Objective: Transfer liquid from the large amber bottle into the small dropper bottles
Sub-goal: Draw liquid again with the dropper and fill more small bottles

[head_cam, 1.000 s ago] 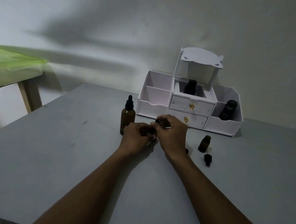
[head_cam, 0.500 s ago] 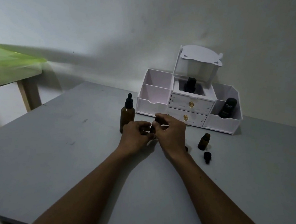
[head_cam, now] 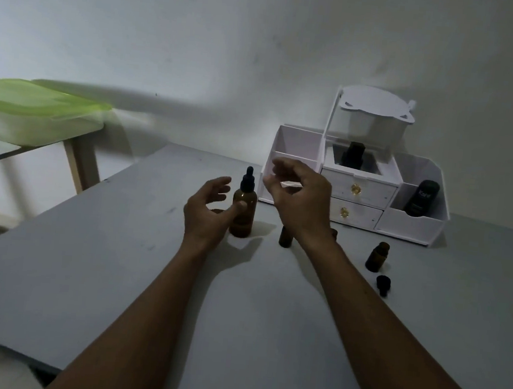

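The large amber bottle (head_cam: pixel 243 212) with a black dropper cap stands upright on the grey table (head_cam: pixel 117 259). My left hand (head_cam: pixel 204 214) is beside it with its fingers spread, and the thumb rests against the bottle's front. My right hand (head_cam: pixel 300 198) hovers above the table, fingers loosely curled, with nothing visible in it. A small amber bottle (head_cam: pixel 285 237) stands without a cap just under my right wrist. A second small amber bottle (head_cam: pixel 377 256) stands to the right, with a black cap (head_cam: pixel 383 284) lying in front of it.
A white drawer organiser (head_cam: pixel 409 223) stands against the wall behind the bottles, holding one black bottle (head_cam: pixel 352 156) in the middle and another (head_cam: pixel 421 198) on the right. A green-topped table (head_cam: pixel 37 110) stands to the left, past the grey table's edge.
Both hands were together on a small bottle; they have let go and parted. The left hand moved to the large amber bottle and the right hand rose.
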A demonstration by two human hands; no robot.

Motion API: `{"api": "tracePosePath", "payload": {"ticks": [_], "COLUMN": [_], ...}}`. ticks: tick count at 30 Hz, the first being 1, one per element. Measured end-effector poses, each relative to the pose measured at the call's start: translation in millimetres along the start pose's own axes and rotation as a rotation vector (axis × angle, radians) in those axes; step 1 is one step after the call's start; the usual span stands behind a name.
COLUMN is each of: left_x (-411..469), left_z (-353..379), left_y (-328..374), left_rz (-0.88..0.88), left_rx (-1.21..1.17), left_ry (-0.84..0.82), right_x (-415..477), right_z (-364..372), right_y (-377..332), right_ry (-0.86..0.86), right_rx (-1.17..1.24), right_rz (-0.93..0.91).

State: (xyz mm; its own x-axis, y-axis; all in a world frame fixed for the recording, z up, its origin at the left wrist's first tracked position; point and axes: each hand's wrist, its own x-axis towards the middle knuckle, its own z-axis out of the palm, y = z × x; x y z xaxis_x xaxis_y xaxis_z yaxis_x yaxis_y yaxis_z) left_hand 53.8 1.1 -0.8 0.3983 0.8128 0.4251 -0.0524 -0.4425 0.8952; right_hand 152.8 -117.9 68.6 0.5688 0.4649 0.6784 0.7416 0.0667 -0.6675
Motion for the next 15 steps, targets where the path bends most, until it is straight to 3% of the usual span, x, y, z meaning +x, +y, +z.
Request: {"api": "tracePosePath", "payload": {"ticks": [5,15], "left_x": [5,11], "left_z": [3,-1], "left_y": [-8,-16], "left_rz": [-0.1,-0.116], "left_rx": [-0.008,-0.065], "left_ry": [-0.192,-0.217], "right_x": [12,15], "right_z": [25,42], "right_y": [-1,4], "right_ry": [-0.145,-0.104], "right_rx": [-0.015,0.001], "right_rz": [0.123,0.155]}}
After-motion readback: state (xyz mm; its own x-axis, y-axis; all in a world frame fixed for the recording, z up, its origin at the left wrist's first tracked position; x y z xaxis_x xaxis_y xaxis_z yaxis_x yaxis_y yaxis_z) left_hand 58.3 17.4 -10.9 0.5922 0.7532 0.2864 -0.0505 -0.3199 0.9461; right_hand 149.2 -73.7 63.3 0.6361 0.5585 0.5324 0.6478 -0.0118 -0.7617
